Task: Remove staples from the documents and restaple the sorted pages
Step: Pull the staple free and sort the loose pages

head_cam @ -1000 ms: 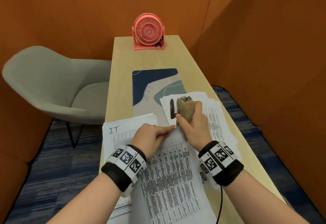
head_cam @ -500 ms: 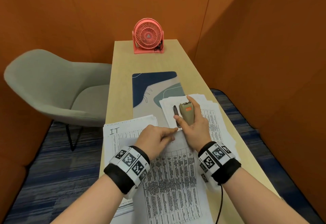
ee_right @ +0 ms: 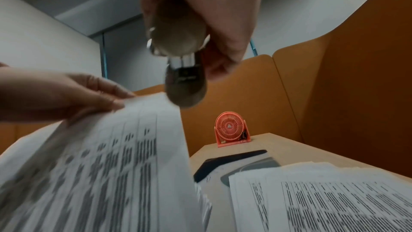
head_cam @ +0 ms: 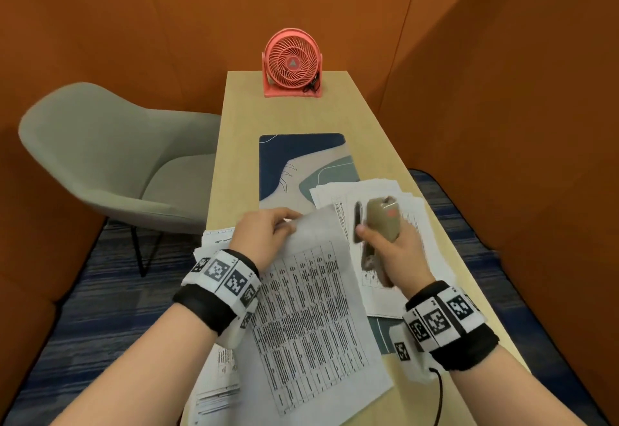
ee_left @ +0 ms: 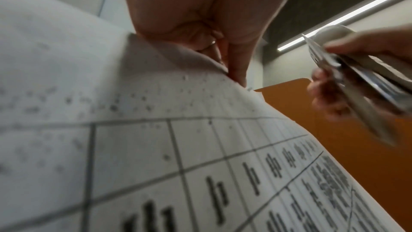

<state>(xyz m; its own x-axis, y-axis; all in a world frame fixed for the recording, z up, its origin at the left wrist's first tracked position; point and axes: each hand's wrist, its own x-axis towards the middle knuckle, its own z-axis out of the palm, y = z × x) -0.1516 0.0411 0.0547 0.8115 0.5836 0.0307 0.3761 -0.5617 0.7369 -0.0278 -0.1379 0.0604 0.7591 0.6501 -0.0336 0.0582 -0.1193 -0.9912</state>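
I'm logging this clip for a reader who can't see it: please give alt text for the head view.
A person's right hand grips a beige stapler while the left hand pinches the top corner of a printed document over a narrow wooden desk. Another paper stack lies at right; a pink fan stands at the far end.
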